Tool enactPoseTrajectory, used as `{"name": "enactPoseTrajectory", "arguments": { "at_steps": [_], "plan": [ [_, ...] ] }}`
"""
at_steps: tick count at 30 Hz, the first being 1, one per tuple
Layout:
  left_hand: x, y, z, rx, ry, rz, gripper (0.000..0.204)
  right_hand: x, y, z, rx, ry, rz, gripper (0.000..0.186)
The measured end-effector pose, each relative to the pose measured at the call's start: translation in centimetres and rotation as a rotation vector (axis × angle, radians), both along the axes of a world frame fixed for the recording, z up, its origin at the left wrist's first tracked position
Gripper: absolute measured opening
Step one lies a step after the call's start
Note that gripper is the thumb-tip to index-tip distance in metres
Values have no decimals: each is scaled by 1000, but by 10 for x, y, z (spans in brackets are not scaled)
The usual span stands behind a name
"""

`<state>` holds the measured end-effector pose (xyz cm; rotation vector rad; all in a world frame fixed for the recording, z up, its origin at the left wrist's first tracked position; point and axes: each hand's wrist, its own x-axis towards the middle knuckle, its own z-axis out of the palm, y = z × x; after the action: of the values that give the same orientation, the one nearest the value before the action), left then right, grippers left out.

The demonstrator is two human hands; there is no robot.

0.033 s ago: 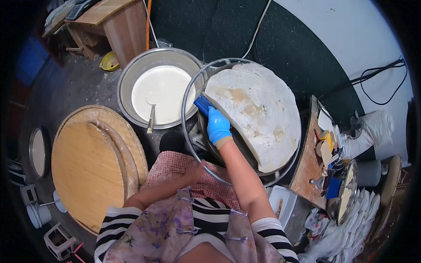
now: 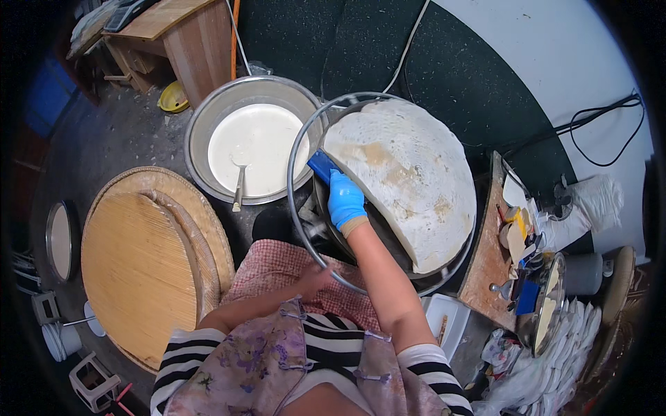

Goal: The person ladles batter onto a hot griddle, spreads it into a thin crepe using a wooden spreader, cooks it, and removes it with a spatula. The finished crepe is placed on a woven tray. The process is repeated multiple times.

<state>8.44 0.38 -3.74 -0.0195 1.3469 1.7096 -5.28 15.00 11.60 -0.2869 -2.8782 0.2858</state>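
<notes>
Pancake (image 2: 416,173), a single broad pale sheet, lies on one dark griddle (image 2: 388,229) just right of my blue-gloved right fingers (image 2: 338,182), which grip one blue scraper (image 2: 320,165) beside the pancake's edge. I judge it best to keep the scraper low and flat, pressing lightly, as the pancake looks thin enough to tear. My left fingers (image 2: 316,279), bare and blurred, are at the one metal ring (image 2: 290,180); I cannot tell whether they hold it. Left of my right fingers: one bowl (image 2: 198,132), one spoon (image 2: 239,188), one pool of batter (image 2: 260,135).
</notes>
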Motion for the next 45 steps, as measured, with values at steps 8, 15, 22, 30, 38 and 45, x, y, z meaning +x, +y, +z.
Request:
{"name": "enactPoseTrajectory", "arguments": {
  "at_steps": [8,15,22,30,38,45],
  "plan": [
    [-108,-14,17,-15,-36,356,33,-6,14,12,-72,-138,-99,32],
    [17,-1,46,5,-357,-348,46,-8,51,0,-39,-72,-160,33],
    [-5,-2,43,42,-302,-819,55,-17,91,-15,184,138,-208,30],
    [-32,-19,47,-57,-326,-774,59,-34,122,-24,6,219,-388,16],
    [-37,-18,59,-67,-416,-791,56,-42,150,-15,-10,50,-508,14],
    [-47,-19,87,-93,-233,-940,46,-32,170,-3,16,0,-548,18]
  ]
}}
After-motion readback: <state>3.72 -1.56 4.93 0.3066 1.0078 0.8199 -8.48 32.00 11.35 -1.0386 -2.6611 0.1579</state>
